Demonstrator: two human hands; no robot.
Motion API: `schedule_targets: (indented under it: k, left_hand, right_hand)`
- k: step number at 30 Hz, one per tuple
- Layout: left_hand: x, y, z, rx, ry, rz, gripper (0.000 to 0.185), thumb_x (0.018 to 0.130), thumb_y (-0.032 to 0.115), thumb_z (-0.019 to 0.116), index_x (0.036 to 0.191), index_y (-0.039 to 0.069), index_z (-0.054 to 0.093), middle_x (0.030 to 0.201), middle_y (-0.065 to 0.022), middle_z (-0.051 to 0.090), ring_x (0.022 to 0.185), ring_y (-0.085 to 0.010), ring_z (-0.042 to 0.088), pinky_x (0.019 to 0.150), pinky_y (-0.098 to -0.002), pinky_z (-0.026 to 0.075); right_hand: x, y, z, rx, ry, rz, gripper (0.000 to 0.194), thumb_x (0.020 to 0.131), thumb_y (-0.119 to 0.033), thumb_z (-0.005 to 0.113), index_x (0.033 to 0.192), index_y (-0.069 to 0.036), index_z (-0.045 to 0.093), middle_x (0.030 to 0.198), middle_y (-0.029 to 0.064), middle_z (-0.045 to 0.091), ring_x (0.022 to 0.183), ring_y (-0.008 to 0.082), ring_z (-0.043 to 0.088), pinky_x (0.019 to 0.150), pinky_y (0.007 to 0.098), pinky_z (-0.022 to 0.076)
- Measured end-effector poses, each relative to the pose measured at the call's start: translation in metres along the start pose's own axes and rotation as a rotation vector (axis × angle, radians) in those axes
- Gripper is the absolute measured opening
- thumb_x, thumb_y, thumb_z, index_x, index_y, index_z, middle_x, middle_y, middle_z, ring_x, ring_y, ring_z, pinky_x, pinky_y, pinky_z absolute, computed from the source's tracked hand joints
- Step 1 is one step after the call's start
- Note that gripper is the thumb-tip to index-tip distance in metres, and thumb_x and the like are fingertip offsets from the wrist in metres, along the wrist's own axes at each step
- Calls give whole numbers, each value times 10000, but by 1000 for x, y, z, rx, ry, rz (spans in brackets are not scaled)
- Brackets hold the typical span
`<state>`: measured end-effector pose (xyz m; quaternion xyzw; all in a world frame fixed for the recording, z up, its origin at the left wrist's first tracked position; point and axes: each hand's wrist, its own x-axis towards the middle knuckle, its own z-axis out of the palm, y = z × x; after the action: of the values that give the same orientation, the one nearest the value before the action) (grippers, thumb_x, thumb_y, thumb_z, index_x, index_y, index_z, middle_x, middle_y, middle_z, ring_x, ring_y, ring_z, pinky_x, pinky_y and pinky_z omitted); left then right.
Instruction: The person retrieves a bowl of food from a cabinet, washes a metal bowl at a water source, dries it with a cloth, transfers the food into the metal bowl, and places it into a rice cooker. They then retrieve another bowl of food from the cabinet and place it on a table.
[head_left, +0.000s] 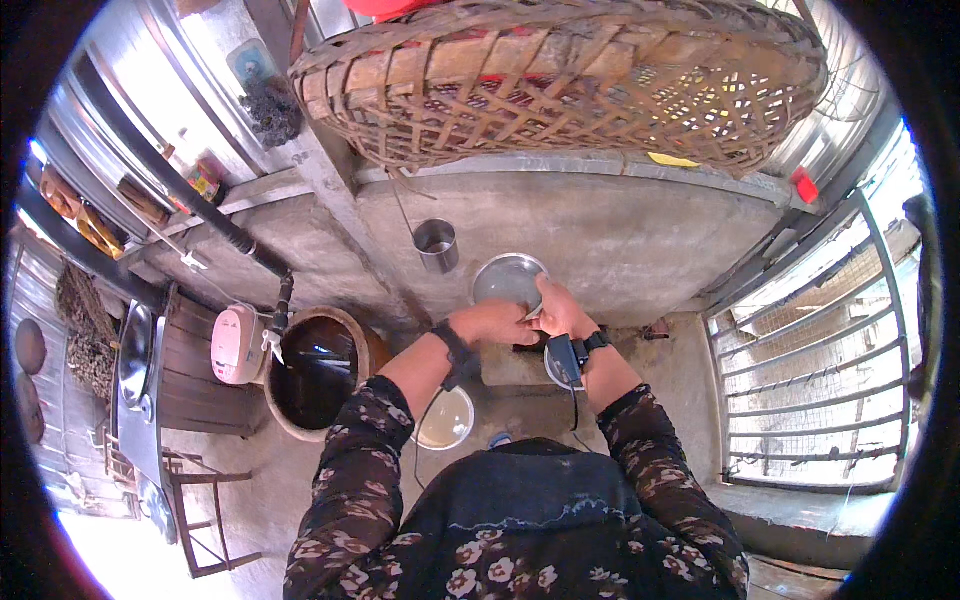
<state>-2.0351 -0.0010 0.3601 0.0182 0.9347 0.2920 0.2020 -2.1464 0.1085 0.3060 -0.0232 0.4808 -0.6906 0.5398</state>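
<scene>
My left hand (499, 322) and my right hand (561, 307) are close together at the near right edge of a round metal basin (501, 281) that holds cloudy liquid. Something small and pale shows between the fingers, too small to name. Whether the left hand grips it or the basin's rim is unclear; the right hand's fingers are bent at the rim. A metal cup (436, 247) hangs against the wall beyond the basin. Below my right wrist is a pale-rimmed bowl (556, 364), partly hidden. A basin of yellowish liquid (448, 420) lies below my left wrist.
A large earthenware vat (277, 405) with dark water stands left, under a tap (273, 345). Beside it is a pink rice cooker (232, 345). A long woven basket (555, 97) hangs overhead. A barred metal gate (817, 382) is at right, a wooden frame (214, 517) at lower left.
</scene>
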Motion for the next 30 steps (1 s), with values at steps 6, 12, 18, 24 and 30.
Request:
schedule_targets:
  k: [6, 12, 18, 24, 30]
  left_hand:
    - [-12, -2, 0, 141, 10, -98, 572, 659, 457, 630, 999, -1, 581, 911, -197, 621, 830, -341, 599, 727, -406, 457]
    - [8, -1, 11, 19, 62, -58, 545, 642, 453, 638, 929, -10, 613, 936, -213, 613, 850, -345, 596, 748, -391, 467]
    - [-8, -4, 3, 173, -56, -208, 480, 632, 421, 639, 880, 10, 644, 892, -189, 629, 828, -333, 604, 732, -393, 474]
    - [2, 0, 4, 41, 105, -174, 416, 644, 407, 616, 837, 41, 650, 884, -175, 635, 824, -337, 603, 724, -396, 477]
    - [0, -9, 24, -122, 140, -7, 374, 713, 360, 603, 858, 15, 609, 781, -197, 619, 745, -342, 609, 688, -418, 472]
  right_hand:
    - [-11, -1, 5, -55, -64, 42, 394, 945, -345, 361, 1220, -64, 332, 1093, 182, 496, 876, 370, 565, 669, 548, 517]
    - [-2, 12, 0, 69, 45, 31, 390, 943, -338, 370, 1215, -60, 343, 1110, 191, 497, 874, 365, 568, 668, 537, 522]
    - [-12, 10, 6, 49, -31, 40, 356, 938, -326, 386, 1180, -65, 377, 1032, 168, 522, 823, 337, 584, 601, 475, 528]
    - [-3, 14, 11, -32, 80, -18, 344, 936, -348, 405, 1084, -41, 449, 922, 125, 561, 784, 252, 587, 599, 411, 502]
    - [3, 25, -14, -847, 112, -305, 324, 914, -320, 460, 1040, -22, 473, 805, 128, 573, 698, 241, 581, 564, 382, 478]
